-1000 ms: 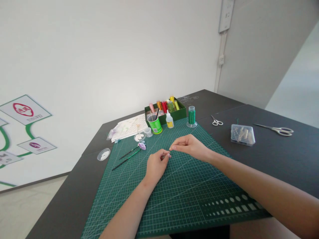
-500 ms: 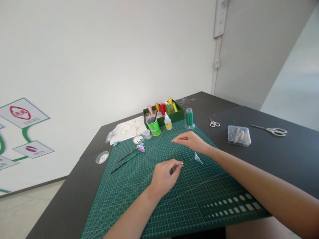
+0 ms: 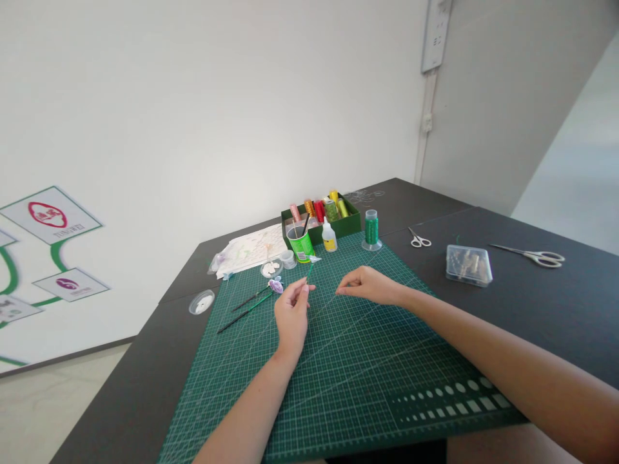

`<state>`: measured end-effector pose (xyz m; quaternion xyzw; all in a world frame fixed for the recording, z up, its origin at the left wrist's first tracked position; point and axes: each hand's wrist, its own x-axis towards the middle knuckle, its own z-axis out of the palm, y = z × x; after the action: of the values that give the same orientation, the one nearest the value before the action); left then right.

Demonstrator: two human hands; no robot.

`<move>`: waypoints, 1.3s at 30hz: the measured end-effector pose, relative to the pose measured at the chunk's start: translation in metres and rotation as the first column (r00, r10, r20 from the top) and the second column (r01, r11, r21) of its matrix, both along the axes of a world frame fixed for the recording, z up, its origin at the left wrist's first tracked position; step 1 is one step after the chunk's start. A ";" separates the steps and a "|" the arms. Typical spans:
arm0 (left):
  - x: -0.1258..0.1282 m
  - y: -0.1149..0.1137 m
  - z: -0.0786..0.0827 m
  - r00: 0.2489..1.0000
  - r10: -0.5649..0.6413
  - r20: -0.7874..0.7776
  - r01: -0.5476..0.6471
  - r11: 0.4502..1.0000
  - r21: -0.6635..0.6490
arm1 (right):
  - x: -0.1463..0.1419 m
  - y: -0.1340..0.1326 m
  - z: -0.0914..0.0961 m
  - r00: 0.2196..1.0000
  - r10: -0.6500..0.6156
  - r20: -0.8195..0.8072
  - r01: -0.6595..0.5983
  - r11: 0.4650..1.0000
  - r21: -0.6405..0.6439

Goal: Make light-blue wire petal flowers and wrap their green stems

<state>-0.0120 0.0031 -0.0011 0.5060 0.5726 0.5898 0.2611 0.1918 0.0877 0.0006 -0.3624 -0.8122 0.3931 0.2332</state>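
Black table [image 3: 145, 374], green mat [image 3: 348, 361], scissors [image 3: 528, 253], clear box [image 3: 468, 265] (contents unclear)

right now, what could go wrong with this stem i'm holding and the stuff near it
The green stem could slip or twist, since the left hand holds it in a fingertip grip. The purple flower lies on the mat close to that hand, so a sideways move might brush it. The pale tip might bump the green can; they look close, but this view leaves the gap unclear.
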 end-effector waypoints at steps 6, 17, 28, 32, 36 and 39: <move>-0.007 0.004 -0.001 0.996 0.007 0.093 -0.005 1.000 -0.020 | 0.012 0.018 -0.007 0.832 -0.554 -0.034 0.553 0.822 0.140; 0.007 -0.002 -0.005 0.981 -0.141 0.130 0.151 0.986 -0.070 | -0.021 -0.017 -0.008 0.954 -0.080 -0.290 0.087 0.996 0.011; 0.004 -0.003 -0.004 0.995 -0.078 -0.056 0.075 0.995 -0.061 | -0.026 -0.042 0.002 0.995 -0.077 0.066 0.057 0.964 0.259; 0.000 -0.001 -0.004 0.987 -0.077 -0.139 0.057 0.988 -0.147 | -0.021 -0.043 0.007 0.994 -0.007 0.110 -0.033 0.934 0.357; 0.002 -0.003 -0.003 0.937 -0.233 -0.261 0.156 0.946 -0.285 | -0.014 -0.044 0.022 0.997 -0.006 -0.072 0.021 0.979 0.203; 0.007 -0.009 -0.001 0.854 -0.323 -0.409 0.203 0.929 -0.310 | -0.006 -0.040 0.034 0.971 -0.045 -0.234 0.055 0.998 0.036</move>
<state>-0.0050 -0.0056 -0.0024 0.6652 0.6134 0.3353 0.2622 0.1862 0.0478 0.0349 -0.3294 -0.7780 0.4095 0.3442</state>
